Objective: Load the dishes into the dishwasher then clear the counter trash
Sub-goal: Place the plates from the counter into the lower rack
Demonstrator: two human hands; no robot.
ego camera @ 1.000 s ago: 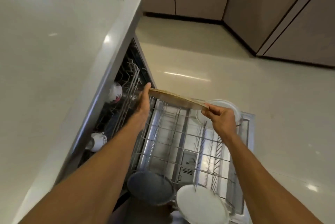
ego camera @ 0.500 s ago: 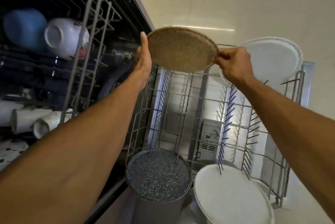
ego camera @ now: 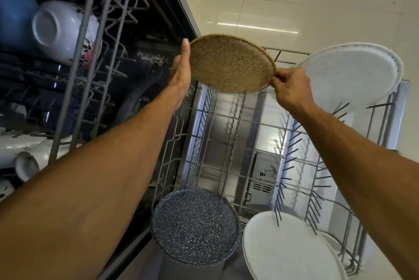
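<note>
Brown speckled round plate (ego camera: 231, 64) held tilted above the far end of the grey wire lower rack (ego camera: 226, 120), not yet seated between its tines. My left hand (ego camera: 181, 71) presses a flat palm to the left rim; my right hand (ego camera: 290, 86) pinches the right rim. Already racked: dark blue speckled plate (ego camera: 196, 225), near white plate (ego camera: 283, 245), far white speckled plate (ego camera: 353, 71), white floral bowl (ego camera: 61, 30) above. I judge loading well advanced; the counter trash, out of view, remains.

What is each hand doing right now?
Left hand: open, straight fingers pressed against the left edge of the brown speckled plate.
Right hand: closed, pinching the right rim of that plate.
</note>
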